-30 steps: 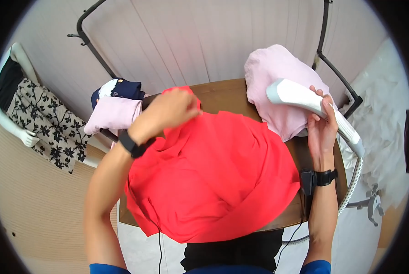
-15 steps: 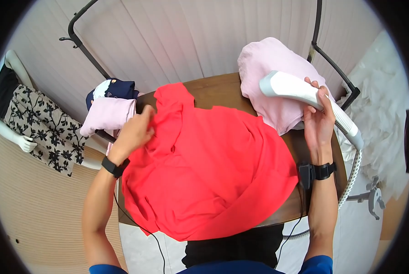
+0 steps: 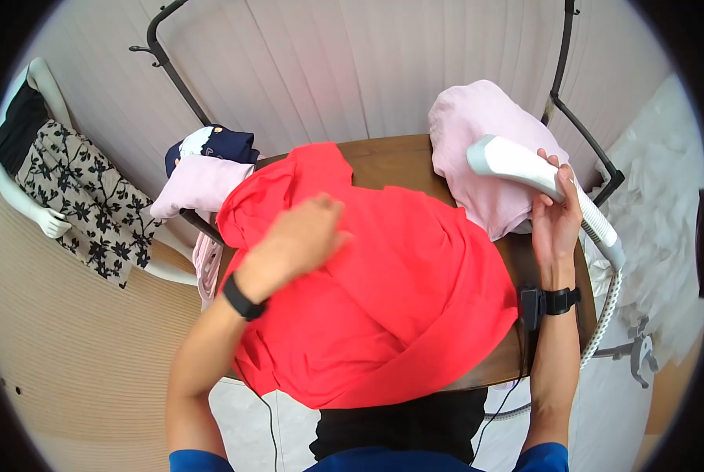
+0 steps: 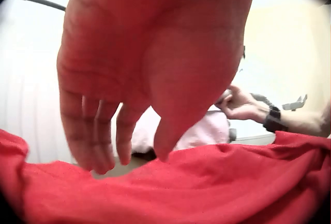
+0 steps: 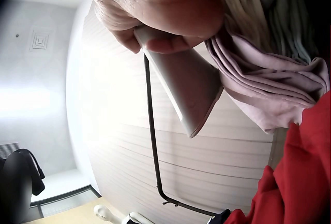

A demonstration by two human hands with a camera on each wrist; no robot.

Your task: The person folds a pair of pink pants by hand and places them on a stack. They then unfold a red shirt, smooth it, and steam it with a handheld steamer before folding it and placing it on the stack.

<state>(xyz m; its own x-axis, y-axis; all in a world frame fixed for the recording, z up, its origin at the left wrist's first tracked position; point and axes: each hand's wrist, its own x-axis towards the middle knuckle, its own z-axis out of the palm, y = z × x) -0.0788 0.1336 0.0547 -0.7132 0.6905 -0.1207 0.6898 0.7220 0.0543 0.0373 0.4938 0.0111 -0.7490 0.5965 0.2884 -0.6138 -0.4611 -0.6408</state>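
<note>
A red garment (image 3: 383, 267) lies spread and wrinkled over the brown table. My left hand (image 3: 301, 236) hovers over its left part, a little blurred in the head view. The left wrist view shows that hand (image 4: 150, 68) with its fingers hanging loosely down, nothing between them, close over the red cloth (image 4: 207, 188). On the right, my right hand (image 3: 556, 212) grips the handle of a white garment steamer (image 3: 517, 163) with a grey head. The steamer head points left, in front of a pink cloth bundle. In the right wrist view, fingers curl round the steamer (image 5: 186, 84).
The pink bundle (image 3: 477, 126) sits at the table's (image 3: 391, 161) back right. Folded pink (image 3: 202, 185) and navy (image 3: 238, 144) clothes are at the left. A ribbed hose (image 3: 603, 315) runs down at right. Black rack posts (image 3: 180, 86) stand behind; a mannequin (image 3: 77, 189) stands far left.
My left hand went from the garment's upper left back to its left edge, then rightward over the cloth. The right hand holds the steamer much as before; the head view shifted slightly.
</note>
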